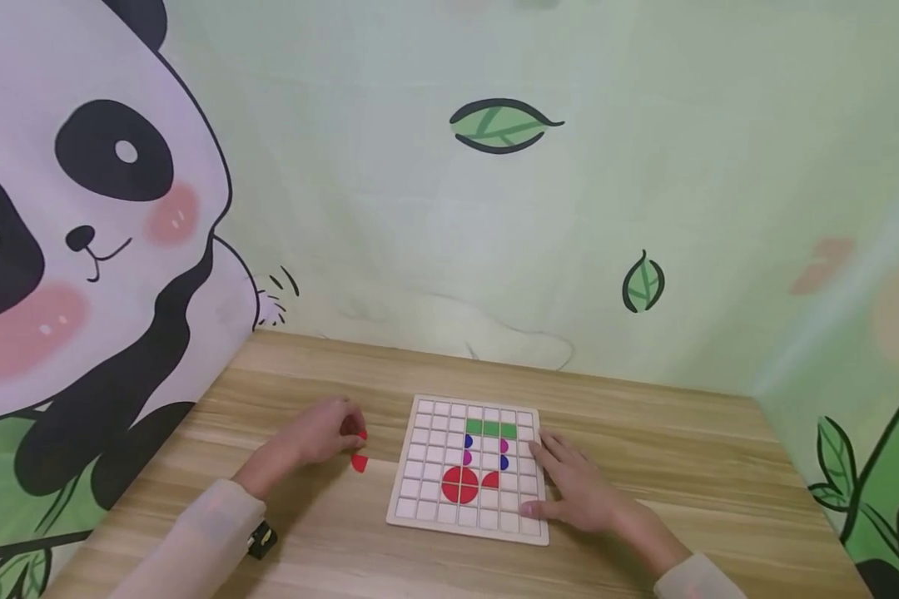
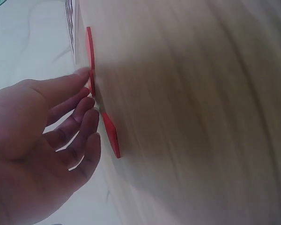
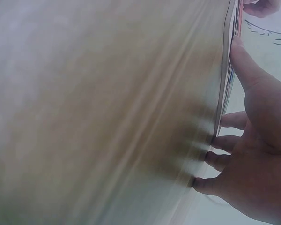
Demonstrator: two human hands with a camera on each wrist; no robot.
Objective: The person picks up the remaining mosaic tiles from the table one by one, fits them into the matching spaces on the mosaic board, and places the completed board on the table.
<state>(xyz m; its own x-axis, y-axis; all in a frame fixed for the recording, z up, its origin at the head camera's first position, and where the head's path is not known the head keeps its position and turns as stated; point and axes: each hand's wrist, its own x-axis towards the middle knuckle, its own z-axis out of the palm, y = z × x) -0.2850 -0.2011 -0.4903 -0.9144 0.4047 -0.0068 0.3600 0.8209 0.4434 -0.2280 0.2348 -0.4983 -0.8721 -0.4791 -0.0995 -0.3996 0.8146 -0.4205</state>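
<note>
Head view: a white gridded board [image 1: 422,468] lies flat on the wooden tabletop [image 1: 330,532], carrying a row of green squares [image 1: 492,428], blue half-circles [image 1: 468,441], magenta half-circles [image 1: 504,447], a red disc [image 1: 453,478] made of four quarters and a single red quarter [image 1: 491,480] just right of it. Off the board's left side, the left hand [image 1: 325,433] pinches a red piece [image 1: 363,434] between thumb and fingertip, the other fingers loosely bent. Loose red pieces [image 2: 111,135] lie close on either side of it in the left wrist view, crowding the fingers. The right hand [image 1: 573,487] is spread wide, thumb on the board's lower right cells, fingers along its right edge. A small black device [image 1: 262,539] sits by the left sleeve [image 1: 202,532]. A panda-printed wall [image 1: 157,249] bounds the table's left edge; a leaf-printed wall [image 1: 389,183] stands behind its far edge. Wood separates the board from the left hand, from the far wall, and more broadly stretches rightward past the right hand.
</note>
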